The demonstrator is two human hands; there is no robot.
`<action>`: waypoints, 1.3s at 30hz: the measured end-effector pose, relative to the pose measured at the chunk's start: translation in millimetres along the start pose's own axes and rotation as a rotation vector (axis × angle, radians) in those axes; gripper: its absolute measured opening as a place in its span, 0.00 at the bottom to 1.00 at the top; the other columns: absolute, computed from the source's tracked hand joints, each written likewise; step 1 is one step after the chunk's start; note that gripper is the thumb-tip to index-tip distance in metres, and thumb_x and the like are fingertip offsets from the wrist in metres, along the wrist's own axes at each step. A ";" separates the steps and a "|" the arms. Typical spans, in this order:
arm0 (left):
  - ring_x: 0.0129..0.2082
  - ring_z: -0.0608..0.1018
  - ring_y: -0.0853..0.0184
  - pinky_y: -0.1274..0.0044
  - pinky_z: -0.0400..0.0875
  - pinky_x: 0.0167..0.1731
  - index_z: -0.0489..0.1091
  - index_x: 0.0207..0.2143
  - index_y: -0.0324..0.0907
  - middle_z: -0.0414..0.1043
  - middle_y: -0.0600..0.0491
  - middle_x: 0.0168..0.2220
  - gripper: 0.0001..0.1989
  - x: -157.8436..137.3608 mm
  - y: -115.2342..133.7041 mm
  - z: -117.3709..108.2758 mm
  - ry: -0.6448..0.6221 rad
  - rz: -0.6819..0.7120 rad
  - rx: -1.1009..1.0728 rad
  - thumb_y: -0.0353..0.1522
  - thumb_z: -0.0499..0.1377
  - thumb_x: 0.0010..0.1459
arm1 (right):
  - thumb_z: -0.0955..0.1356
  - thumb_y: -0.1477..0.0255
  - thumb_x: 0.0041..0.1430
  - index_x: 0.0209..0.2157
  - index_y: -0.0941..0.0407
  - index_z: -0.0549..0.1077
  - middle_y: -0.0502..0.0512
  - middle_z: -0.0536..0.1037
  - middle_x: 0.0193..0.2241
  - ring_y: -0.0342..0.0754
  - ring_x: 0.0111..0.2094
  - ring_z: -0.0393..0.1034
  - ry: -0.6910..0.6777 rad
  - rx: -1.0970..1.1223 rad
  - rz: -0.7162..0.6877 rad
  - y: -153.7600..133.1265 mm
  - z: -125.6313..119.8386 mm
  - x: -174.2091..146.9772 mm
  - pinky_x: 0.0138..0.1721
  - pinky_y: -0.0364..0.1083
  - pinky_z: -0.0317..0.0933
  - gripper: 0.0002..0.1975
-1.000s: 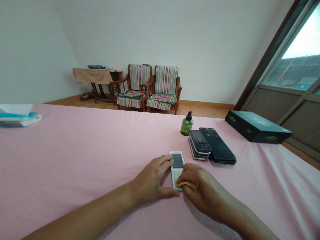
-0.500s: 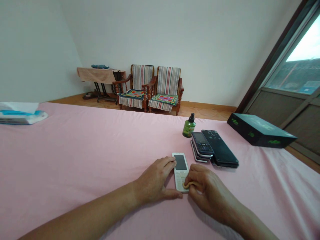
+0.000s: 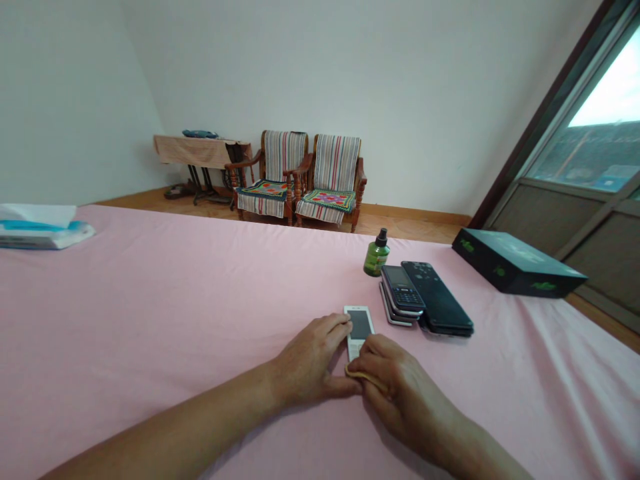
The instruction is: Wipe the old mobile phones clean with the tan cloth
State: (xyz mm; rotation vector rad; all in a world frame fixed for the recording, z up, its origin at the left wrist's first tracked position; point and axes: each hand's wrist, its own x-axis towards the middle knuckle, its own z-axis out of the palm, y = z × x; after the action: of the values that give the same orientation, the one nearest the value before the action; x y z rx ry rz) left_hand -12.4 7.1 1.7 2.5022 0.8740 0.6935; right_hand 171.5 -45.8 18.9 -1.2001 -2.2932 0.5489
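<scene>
A white keypad mobile phone (image 3: 360, 323) lies face up on the pink cloth in front of me. My left hand (image 3: 314, 360) steadies it, fingertips along its left edge and upper side, thumb by its lower end. Closed on a thin yellow cloth (image 3: 367, 380), my right hand (image 3: 395, 383) presses at the lower left of the keypad. Its fingers cover most of the keys, and most of the yellow cloth is hidden in the grip.
Beyond the phone stand a green spray bottle (image 3: 376, 253), a stack of keypad phones (image 3: 403, 293) and a stack of dark smartphones (image 3: 437, 300). A black box (image 3: 517, 263) lies at right, a tissue pack (image 3: 45, 227) at far left. Two chairs (image 3: 330, 180) stand behind.
My right hand has slid left with the yellow cloth, from the keypad's right part to its lower left, near my left thumb. My left hand and the phone stay put.
</scene>
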 end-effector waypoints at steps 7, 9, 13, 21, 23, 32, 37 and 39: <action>0.57 0.69 0.50 0.62 0.65 0.57 0.63 0.56 0.35 0.65 0.37 0.58 0.40 -0.7 -1.3 -0.6 -0.005 0.005 0.003 0.43 0.72 0.45 | 0.62 0.87 0.47 0.26 0.58 0.73 0.55 0.71 0.30 0.49 0.35 0.65 0.011 -0.027 0.087 3.1 -7.0 0.4 0.35 0.45 0.57 0.12; 0.57 0.69 0.50 0.62 0.65 0.58 0.63 0.57 0.35 0.65 0.37 0.58 0.42 -1.5 -2.1 -0.4 -0.012 -0.004 0.007 0.42 0.73 0.44 | 0.62 0.87 0.45 0.25 0.58 0.73 0.55 0.71 0.29 0.48 0.33 0.65 0.006 -0.054 0.132 6.1 -13.6 -0.3 0.34 0.45 0.56 0.12; 0.58 0.68 0.50 0.62 0.64 0.58 0.63 0.58 0.36 0.63 0.37 0.60 0.43 -2.5 -3.4 -0.2 -0.017 -0.015 0.003 0.43 0.73 0.43 | 0.62 0.85 0.45 0.23 0.58 0.72 0.53 0.71 0.27 0.47 0.31 0.65 0.010 -0.094 0.193 12.5 -21.2 -2.7 0.33 0.45 0.55 0.11; 0.59 0.68 0.50 0.61 0.64 0.59 0.62 0.58 0.37 0.63 0.39 0.60 0.42 -2.9 -4.3 0.4 -0.024 -0.024 -0.010 0.42 0.73 0.43 | 0.62 0.86 0.45 0.24 0.58 0.72 0.55 0.71 0.28 0.49 0.33 0.64 0.001 -0.076 0.144 10.8 -15.1 -1.7 0.35 0.46 0.56 0.11; 0.59 0.68 0.50 0.61 0.64 0.58 0.62 0.58 0.38 0.63 0.39 0.60 0.41 -3.2 -4.7 1.1 -0.012 -0.016 -0.013 0.42 0.72 0.44 | 0.62 0.87 0.46 0.24 0.58 0.72 0.56 0.71 0.29 0.49 0.34 0.64 -0.006 -0.038 0.102 7.3 -11.6 -1.4 0.35 0.46 0.56 0.12; 0.57 0.69 0.50 0.61 0.65 0.57 0.62 0.58 0.37 0.65 0.38 0.58 0.40 -3.5 -6.0 3.0 0.016 0.008 -0.017 0.41 0.72 0.46 | 0.62 0.86 0.52 0.24 0.58 0.71 0.55 0.71 0.30 0.49 0.35 0.64 -0.012 0.022 0.038 -1.3 2.1 3.1 0.35 0.44 0.57 0.12; 0.58 0.69 0.51 0.62 0.64 0.58 0.62 0.58 0.37 0.64 0.38 0.59 0.41 -2.6 -4.1 0.6 -0.001 -0.002 -0.018 0.42 0.72 0.45 | 0.62 0.87 0.46 0.25 0.58 0.73 0.55 0.72 0.29 0.49 0.34 0.66 0.018 -0.008 0.124 7.3 -7.5 -0.1 0.34 0.45 0.57 0.13; 0.58 0.68 0.50 0.62 0.64 0.58 0.63 0.57 0.36 0.64 0.38 0.59 0.41 -2.2 -3.4 -0.2 -0.013 -0.023 -0.017 0.42 0.73 0.44 | 0.62 0.86 0.46 0.25 0.58 0.73 0.55 0.72 0.28 0.49 0.32 0.66 0.037 -0.056 0.176 15.0 -14.7 -3.0 0.33 0.45 0.57 0.12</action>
State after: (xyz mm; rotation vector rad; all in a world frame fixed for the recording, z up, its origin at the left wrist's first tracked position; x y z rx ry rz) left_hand -15.6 8.2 -0.5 2.4754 0.8868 0.6740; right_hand 191.3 -38.5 21.7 -1.4364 -2.1984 0.5240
